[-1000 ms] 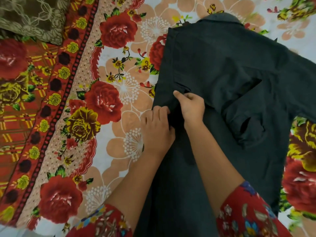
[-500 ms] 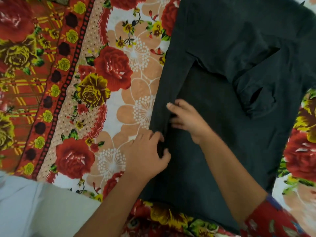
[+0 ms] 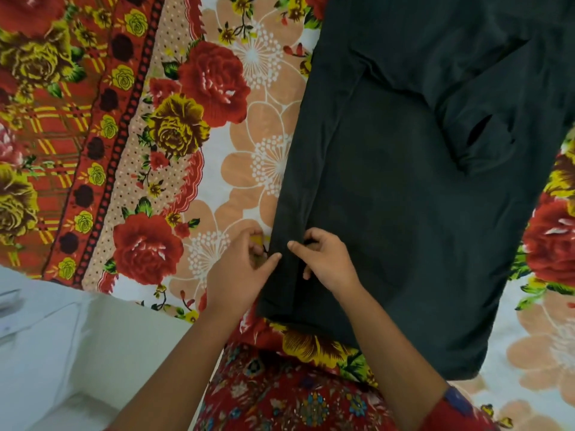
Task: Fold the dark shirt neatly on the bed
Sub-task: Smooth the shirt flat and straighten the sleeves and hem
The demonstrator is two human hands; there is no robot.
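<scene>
Now your left hand pinches the folded edge of the dark shirt near its hem. Your right hand is just beside it, its curled fingers gripping the fold. The dark shirt lies flat on the floral bedsheet.

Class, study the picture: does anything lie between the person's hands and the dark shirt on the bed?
Nothing visible does. The left hand and right hand both touch the dark shirt at its folded edge near the hem.

dark shirt: collar beyond top edge | left hand: fingers partly hidden, perhaps pinching hem
</scene>
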